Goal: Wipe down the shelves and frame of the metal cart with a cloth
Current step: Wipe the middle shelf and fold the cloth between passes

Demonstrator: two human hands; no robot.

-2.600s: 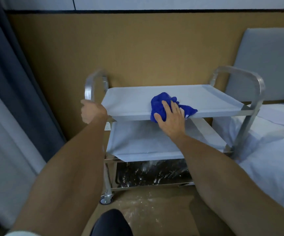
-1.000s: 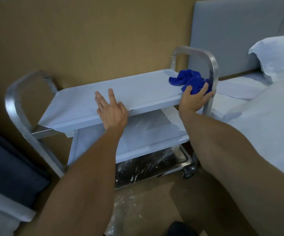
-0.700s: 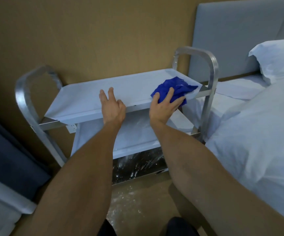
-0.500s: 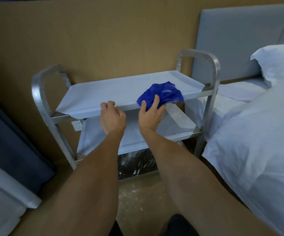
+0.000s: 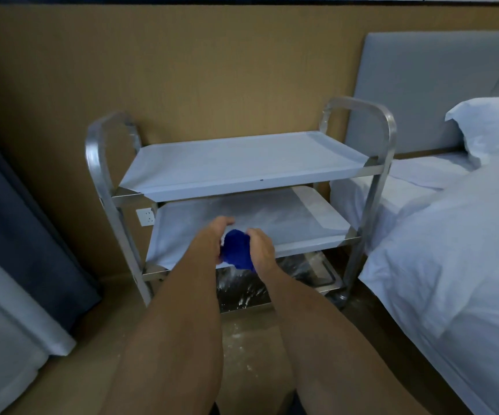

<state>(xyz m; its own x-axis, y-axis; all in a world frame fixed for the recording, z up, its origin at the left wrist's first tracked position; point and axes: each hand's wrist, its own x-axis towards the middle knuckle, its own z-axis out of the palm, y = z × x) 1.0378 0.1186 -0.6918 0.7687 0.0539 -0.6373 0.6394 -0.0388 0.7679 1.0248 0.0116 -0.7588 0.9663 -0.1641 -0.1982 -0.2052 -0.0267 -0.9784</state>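
The metal cart (image 5: 386, 136) stands against the tan wall with three shelves; the top shelf (image 5: 242, 160) and middle shelf (image 5: 302, 220) are covered in pale film. A bunched blue cloth (image 5: 236, 250) is held between both hands in front of the middle shelf's front edge. My left hand (image 5: 215, 235) grips its left side and my right hand (image 5: 263, 247) grips its right side. Nothing lies on the top shelf. The bottom shelf (image 5: 311, 274) is shiny, partly hidden behind my arms.
A bed with white bedding (image 5: 452, 250), a pillow (image 5: 488, 124) and a grey headboard (image 5: 422, 85) stands close on the cart's right. Dark and white curtains (image 5: 17, 235) hang at the left. A wall socket (image 5: 145, 217) sits behind the cart's left leg.
My right hand lifted the cloth off the top shelf and brought it down in front of the middle shelf. My left hand left the shelf edge and took hold of the cloth too.
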